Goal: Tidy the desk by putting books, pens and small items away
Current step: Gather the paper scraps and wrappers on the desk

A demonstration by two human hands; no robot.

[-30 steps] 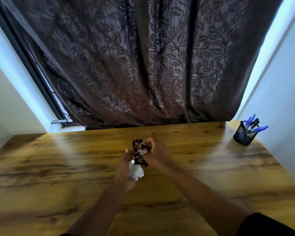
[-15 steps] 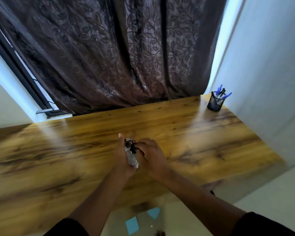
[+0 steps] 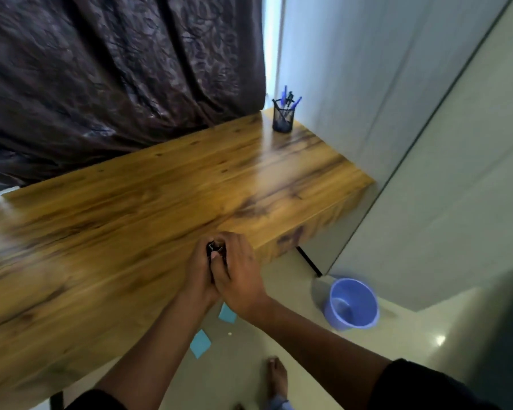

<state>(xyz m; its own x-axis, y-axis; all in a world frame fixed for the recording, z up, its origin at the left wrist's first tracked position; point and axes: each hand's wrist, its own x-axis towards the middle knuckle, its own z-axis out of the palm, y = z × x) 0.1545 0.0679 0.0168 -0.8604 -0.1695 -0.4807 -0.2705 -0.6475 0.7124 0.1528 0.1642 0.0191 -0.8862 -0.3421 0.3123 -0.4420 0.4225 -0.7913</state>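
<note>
At frame centre, a crumpled dark wrapper (image 3: 216,252) sits squeezed between my left hand (image 3: 200,276) and right hand (image 3: 240,276), fingers curled tight around it, at the desk (image 3: 131,208) edge. I judge I'm gathering rubbish; next it needs dropping into the blue bin (image 3: 351,303), lower right.

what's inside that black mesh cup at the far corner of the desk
Several pens stand in the mesh cup, mostly blue, at least one dark. Only their tops stick out above the rim; an exact count and whatever lies at the bottom cannot be made out.
</note>
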